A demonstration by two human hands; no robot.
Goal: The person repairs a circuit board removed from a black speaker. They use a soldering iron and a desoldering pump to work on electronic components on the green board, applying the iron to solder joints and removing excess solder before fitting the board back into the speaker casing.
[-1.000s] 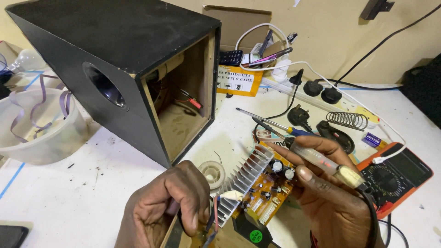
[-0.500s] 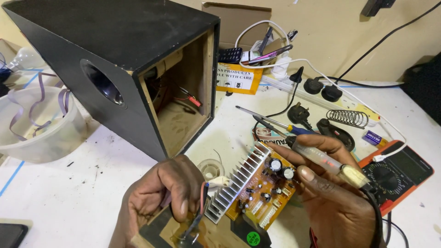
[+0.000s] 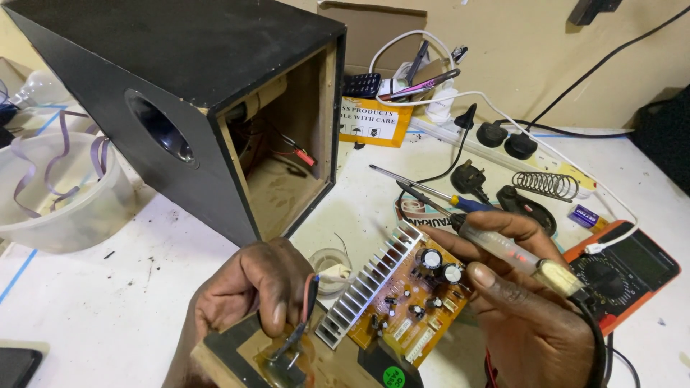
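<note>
Since a second ago my left hand (image 3: 248,302) has dropped, pinching the red wire (image 3: 307,294) onto a small board (image 3: 277,359), while my right hand (image 3: 525,316) still grips the soldering iron (image 3: 503,248) over the amplifier board (image 3: 413,302) on the desk (image 3: 108,302).

I see a white worktable (image 3: 129,302) carrying a black speaker box (image 3: 180,108) beyond my left hand (image 3: 244,302), a multimeter (image 3: 625,276) right of my right hand (image 3: 525,316).

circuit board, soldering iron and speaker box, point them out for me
circuit board (image 3: 413,302), head view, on its orange component face
soldering iron (image 3: 503,248), head view, on its clear handle
speaker box (image 3: 180,50), head view, on its black top panel
</note>
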